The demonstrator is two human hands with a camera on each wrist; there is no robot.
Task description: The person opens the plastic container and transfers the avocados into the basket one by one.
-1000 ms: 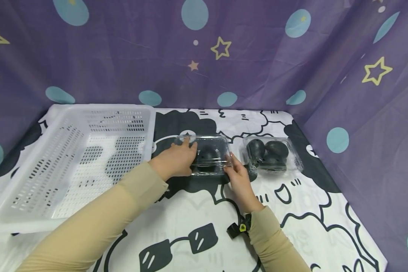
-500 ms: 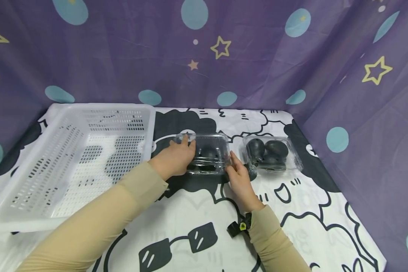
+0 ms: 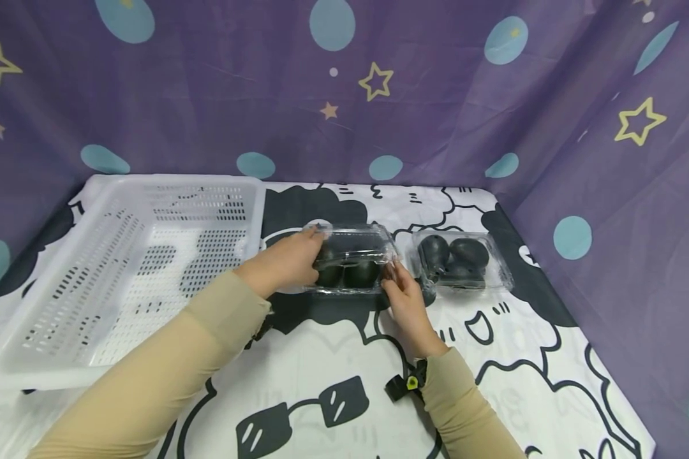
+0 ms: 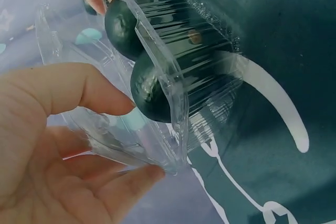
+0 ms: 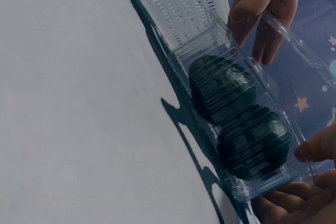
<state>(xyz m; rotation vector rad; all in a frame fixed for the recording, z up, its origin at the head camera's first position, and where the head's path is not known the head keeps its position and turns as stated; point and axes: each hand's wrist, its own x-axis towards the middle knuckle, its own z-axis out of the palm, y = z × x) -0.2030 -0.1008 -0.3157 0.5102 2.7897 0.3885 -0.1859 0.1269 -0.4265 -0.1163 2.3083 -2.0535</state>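
Head view: we see a person's two hands at a clear plastic box (image 3: 349, 291), which lies right of a white basket (image 3: 195, 181) and over a dark patch of the printed cloth (image 3: 310, 357). The left hand (image 3: 287, 260) grips the box's lid (image 3: 358, 238) at the left end; in the left wrist view we find its thumb bent on one side of the clear plastic and its fingers on the other. The right hand (image 3: 407, 307) pinches the opposite end, thumb above and fingers underneath. The lid stands partly raised, and two dark green fruits (image 3: 360, 274) show inside, side by side. We cannot tell whether the box's base touches the cloth. Just right of the right hand we see a second clear box (image 3: 498, 268) with dark fruits in it. Behind everything hangs a purple curtain (image 3: 207, 95) with stars.
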